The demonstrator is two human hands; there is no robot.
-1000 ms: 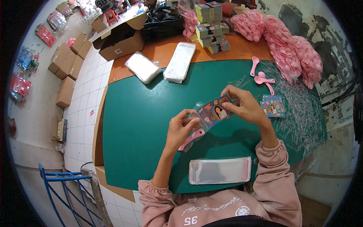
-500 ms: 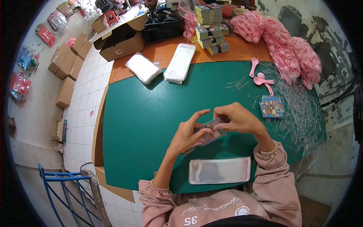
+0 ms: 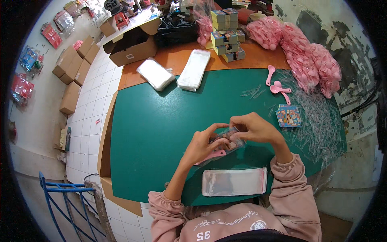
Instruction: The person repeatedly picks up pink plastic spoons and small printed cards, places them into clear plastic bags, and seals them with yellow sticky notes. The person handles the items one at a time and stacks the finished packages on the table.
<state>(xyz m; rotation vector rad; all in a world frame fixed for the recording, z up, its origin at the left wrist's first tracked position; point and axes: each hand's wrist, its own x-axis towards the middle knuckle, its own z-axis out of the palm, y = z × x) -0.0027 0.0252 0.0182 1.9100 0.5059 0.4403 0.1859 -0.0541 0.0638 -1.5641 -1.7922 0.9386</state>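
Here the clear packet (image 3: 225, 141) sits pinched between left hand (image 3: 201, 146) and right hand (image 3: 256, 129).

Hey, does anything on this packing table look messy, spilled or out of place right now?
Mostly tidy. The oddity is a litter of thin clear plastic strips spread over the green table's right side, around the loose pink spoons and small printed box.

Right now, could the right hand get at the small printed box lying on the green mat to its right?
Probably yes, but not at once: the right hand pinches a clear packet together with the left hand. The printed box lies just beyond it on open green mat, nothing between.
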